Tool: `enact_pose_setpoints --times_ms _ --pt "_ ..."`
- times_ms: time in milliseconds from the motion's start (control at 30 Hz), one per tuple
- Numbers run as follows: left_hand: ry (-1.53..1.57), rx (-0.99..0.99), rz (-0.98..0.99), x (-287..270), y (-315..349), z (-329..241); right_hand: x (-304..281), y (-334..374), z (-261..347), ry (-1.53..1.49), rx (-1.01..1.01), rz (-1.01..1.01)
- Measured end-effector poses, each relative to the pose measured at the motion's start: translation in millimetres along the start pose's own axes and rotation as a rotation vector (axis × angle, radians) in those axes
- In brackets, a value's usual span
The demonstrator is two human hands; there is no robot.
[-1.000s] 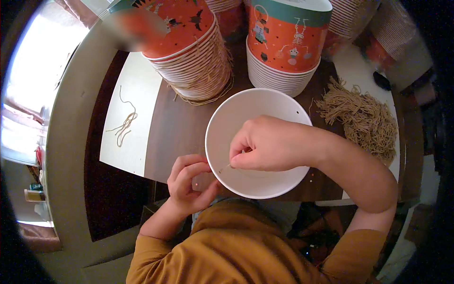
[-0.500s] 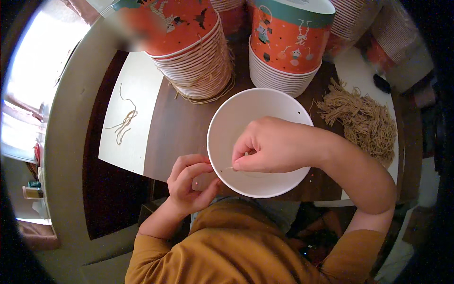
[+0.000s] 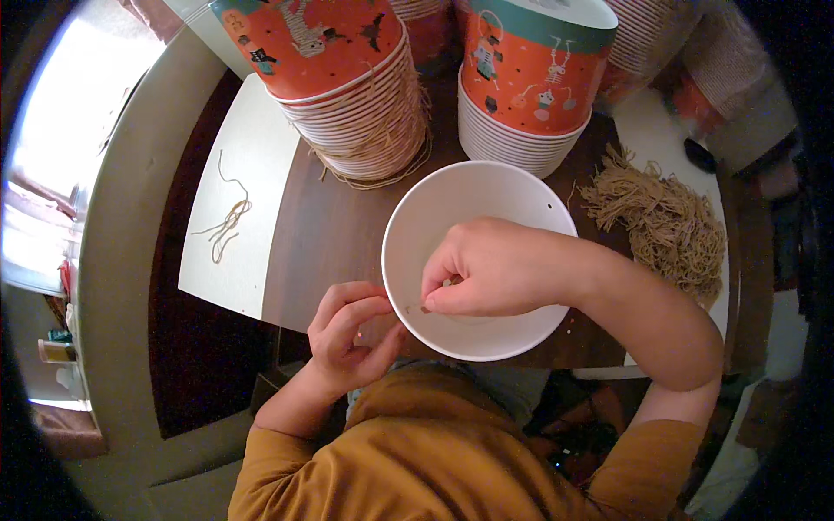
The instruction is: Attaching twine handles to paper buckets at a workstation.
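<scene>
A white paper bucket [image 3: 460,187] stands with its mouth up before me, a small punched hole in its right wall. Inside it, my right hand [image 3: 473,273] is closed in a pinch near the left wall, by a second hole where a bit of tan twine [image 3: 409,308] shows. The twine between its fingertips is barely visible. My left hand [image 3: 347,334] is outside, its curled fingers and thumb against the bucket's left side; their tips are partly hidden by the rim, and what they grip cannot be made out.
Two stacks of nested orange-and-green buckets, a left stack [image 3: 347,113] draped with twine and a right stack [image 3: 534,95], stand behind. A twine bundle [image 3: 665,221] lies at right, loose strands [image 3: 230,226] on the white board at left. A dark object [image 3: 699,156] lies far right.
My right hand has shifted slightly left inside the bucket, and the strand between its fingertips and the hole shows less. My left hand stays at the bucket's side.
</scene>
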State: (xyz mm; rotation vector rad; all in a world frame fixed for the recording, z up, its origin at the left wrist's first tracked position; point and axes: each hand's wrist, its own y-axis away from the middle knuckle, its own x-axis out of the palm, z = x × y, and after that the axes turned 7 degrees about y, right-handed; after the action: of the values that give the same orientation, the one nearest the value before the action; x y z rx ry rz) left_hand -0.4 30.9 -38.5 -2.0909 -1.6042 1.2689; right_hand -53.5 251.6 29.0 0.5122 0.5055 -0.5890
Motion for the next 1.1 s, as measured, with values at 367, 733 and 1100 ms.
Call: enact_pose_setpoints --times_ms 367,733,1100 --pt "-0.032 -0.002 0.004 0 -2 -4 8 -2 1 0.006 -0.034 -0.146" --pt "-0.023 -0.008 -0.009 1 -1 -3 12 -2 0 0.005 -0.083 -0.149" --pt "-0.044 0.01 -0.005 2 -3 -4 16 -3 -2 0.008 -0.117 -0.169"
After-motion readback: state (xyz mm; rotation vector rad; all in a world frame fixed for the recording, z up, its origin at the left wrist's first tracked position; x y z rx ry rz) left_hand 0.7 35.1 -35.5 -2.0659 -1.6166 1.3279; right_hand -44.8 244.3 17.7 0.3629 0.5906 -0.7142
